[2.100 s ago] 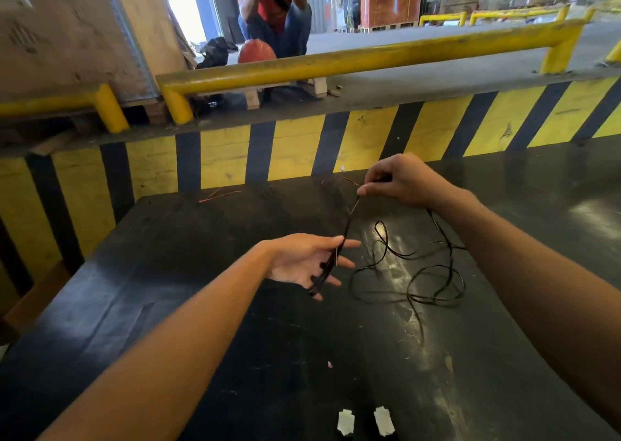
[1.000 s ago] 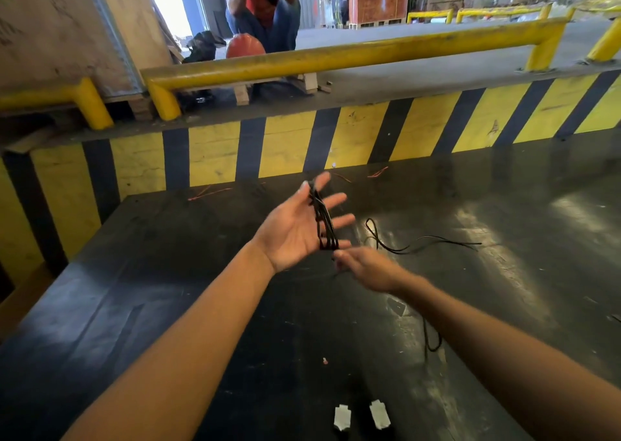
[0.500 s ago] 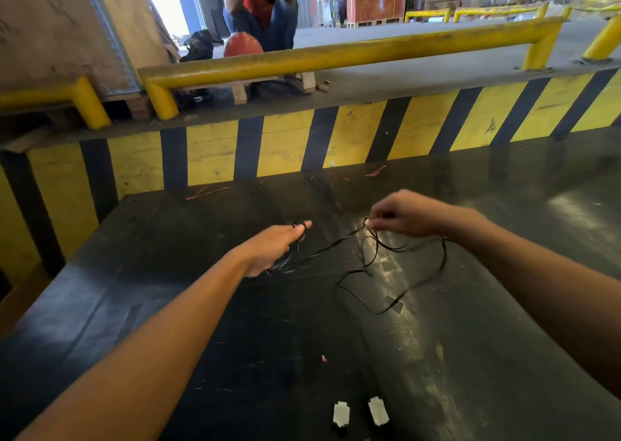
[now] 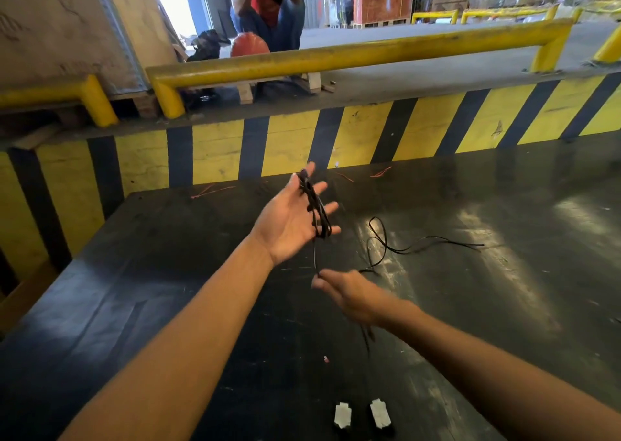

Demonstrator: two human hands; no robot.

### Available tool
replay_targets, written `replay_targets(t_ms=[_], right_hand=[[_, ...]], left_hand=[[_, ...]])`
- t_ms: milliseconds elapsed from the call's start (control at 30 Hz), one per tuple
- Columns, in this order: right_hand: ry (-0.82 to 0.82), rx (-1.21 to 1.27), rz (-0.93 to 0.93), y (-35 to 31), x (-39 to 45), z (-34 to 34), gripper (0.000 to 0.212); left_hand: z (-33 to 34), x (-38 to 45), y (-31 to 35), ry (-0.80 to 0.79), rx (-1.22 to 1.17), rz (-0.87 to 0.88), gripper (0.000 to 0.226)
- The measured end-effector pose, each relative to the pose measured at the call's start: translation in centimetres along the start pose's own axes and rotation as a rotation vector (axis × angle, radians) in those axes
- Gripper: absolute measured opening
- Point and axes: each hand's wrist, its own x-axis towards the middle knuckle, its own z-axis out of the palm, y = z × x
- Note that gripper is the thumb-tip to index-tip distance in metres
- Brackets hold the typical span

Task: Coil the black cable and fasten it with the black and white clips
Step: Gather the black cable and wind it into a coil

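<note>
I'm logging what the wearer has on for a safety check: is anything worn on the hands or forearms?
Nothing shows. The left hand and right hand are bare, with no gloves, rings or wristbands visible. Both forearms are uncovered as far as the frame's bottom edge; no sleeve or watch appears. The right hand is motion-blurred, so small details there are uncertain.

Your black table (image 4: 504,306), scuffed and shiny, with a few bits on it.
The loose tail of the black cable (image 4: 420,246) lies mid-table, two white clips (image 4: 361,414) sit side by side at your near edge, and thin red wire scraps (image 4: 211,190) lie along the far edge.
</note>
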Motion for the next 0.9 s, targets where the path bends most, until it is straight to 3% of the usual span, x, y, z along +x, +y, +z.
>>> replay_targets(t_ms=[67, 200, 400, 500, 600, 700, 767, 900], right_hand=[[-0.065, -0.065, -0.071, -0.7, -1.1, -0.3, 0.033], [-0.111, -0.278, -0.085, 1.1, -1.2, -6.7, 0.035], [0.196, -0.301, -0.052, 1.5, -0.2, -15.4, 0.023], [0.444, -0.242, -0.052, 1.9, 1.1, -16.3, 0.024], [0.53, -0.167, 0.077, 3.6, 2.3, -13.4, 0.028], [0.272, -0.089, 0.134, 3.6, 2.0, -7.1, 0.031], [0.092, -0.015, 0.098, 1.3, 0.6, -3.0, 0.033], [-0.154, -0.092, -0.074, -1.8, -1.8, -1.5, 0.035]], left_hand=[[-0.7, 0.4, 0.1, 0.123, 0.08, 0.063, 0.045], [-3.7, 0.9, -0.7, 0.23, 0.54, -0.008, 0.044], [-4.4, -0.1, -2.7, 0.027, 0.974, -0.399, 0.038], [-3.0, -1.0, -3.2, -0.146, 0.845, -0.56, 0.043], [-0.9, -1.7, -2.7, -0.294, 0.463, -0.531, 0.039], [0.7, -1.5, -1.9, -0.291, 0.149, -0.313, 0.043], [1.3, -0.7, -1.4, -0.191, 0.051, -0.186, 0.044], [-0.5, 0.2, -0.5, 0.079, 0.159, -0.026, 0.045]])
